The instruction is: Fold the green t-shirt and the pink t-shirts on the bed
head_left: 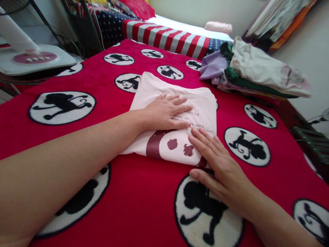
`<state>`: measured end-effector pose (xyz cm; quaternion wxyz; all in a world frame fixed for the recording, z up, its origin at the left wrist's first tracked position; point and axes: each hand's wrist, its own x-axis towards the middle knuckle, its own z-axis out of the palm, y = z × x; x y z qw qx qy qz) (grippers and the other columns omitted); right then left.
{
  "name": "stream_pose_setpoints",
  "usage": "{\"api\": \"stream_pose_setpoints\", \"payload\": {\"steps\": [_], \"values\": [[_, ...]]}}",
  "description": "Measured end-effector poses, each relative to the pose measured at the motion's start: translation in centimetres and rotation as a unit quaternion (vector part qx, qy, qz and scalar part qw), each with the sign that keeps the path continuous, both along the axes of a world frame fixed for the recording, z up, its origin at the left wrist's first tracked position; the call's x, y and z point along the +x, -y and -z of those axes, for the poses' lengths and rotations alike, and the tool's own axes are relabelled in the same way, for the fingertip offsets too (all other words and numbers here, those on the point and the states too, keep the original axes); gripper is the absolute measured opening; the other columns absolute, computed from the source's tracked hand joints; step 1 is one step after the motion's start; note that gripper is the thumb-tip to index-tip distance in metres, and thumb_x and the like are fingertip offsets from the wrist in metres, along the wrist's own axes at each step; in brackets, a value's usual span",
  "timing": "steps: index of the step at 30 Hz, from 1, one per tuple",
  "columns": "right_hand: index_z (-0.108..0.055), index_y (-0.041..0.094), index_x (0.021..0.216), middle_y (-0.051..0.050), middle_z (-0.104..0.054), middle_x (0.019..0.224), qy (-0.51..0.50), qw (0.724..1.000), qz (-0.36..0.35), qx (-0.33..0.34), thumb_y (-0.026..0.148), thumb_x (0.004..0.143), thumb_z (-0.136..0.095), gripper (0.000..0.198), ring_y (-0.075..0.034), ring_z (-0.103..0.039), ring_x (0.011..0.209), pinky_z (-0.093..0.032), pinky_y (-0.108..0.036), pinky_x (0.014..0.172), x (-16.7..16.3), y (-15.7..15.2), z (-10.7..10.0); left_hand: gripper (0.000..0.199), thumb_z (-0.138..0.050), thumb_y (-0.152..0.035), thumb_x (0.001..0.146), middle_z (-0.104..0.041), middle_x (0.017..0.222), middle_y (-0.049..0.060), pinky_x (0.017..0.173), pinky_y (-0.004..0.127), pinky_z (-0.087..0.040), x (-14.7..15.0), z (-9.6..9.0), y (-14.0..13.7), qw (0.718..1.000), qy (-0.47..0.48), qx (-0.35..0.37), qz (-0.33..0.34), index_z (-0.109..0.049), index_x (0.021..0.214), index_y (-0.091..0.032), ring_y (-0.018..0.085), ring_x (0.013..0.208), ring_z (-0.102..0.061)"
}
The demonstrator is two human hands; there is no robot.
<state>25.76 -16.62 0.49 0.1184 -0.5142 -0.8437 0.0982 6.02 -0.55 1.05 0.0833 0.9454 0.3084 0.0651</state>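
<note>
A folded pale pink T-shirt (151, 89) with dark print lies in the middle of a red blanket (144, 199) patterned with black monkeys in white ovals. Flat on the shirt's upper middle rests my left hand (164, 111), fingers stretched out toward the right. My right hand (218, 161) touches the shirt's near right part with its fingertips; its fingers are extended and the thumb points left, off the near edge. Part of the printed lettering is covered by both hands.
A stack of folded clothes (264, 65) sits at the bed's far right, white on top with green and purple below. At left stands a fan base (36, 58). Behind is a ledge draped in a striped cloth (167, 37), with a rolled pink item (218, 26) on it.
</note>
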Motion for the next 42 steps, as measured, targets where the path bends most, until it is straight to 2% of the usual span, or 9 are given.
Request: {"api": "stream_pose_setpoints", "payload": {"steps": [18, 25, 42], "values": [[-0.026, 0.029, 0.152, -0.005, -0.026, 0.160, -0.009, 1.000, -0.002, 0.000, 0.044, 0.094, -0.050, 0.065, -0.025, -0.018, 0.148, -0.020, -0.053, 0.119, -0.14, 0.08, -0.16, 0.068, -0.037, -0.067, 0.090, -0.019, 0.162, -0.004, 0.119, 0.047, -0.004, 0.01, -0.04, -0.03, 1.000, 0.004, -0.023, -0.005, -0.033, 0.150, -0.034, 0.029, 0.148, -0.013], [-0.027, 0.029, 0.152, -0.004, -0.025, 0.160, -0.013, 1.000, 0.001, -0.005, 0.044, 0.093, -0.051, 0.066, -0.026, -0.017, 0.148, -0.019, -0.053, 0.119, -0.06, 0.13, -0.12, 0.069, -0.037, -0.065, 0.091, -0.018, 0.162, -0.001, 0.119, 0.047, -0.005, -0.01, -0.14, 0.09, 1.000, 0.003, -0.018, -0.003, -0.033, 0.150, -0.030, 0.029, 0.148, -0.013], [-0.027, 0.028, 0.152, -0.005, -0.026, 0.160, -0.011, 1.000, 0.000, -0.007, 0.044, 0.094, -0.051, 0.065, -0.025, -0.016, 0.148, -0.019, -0.054, 0.119, -0.06, 0.12, -0.10, 0.068, -0.038, -0.066, 0.091, -0.020, 0.161, 0.001, 0.119, 0.047, -0.007, -0.15, -0.09, 0.08, 1.000, 0.013, -0.007, -0.001, -0.034, 0.149, -0.032, 0.029, 0.148, -0.016]]}}
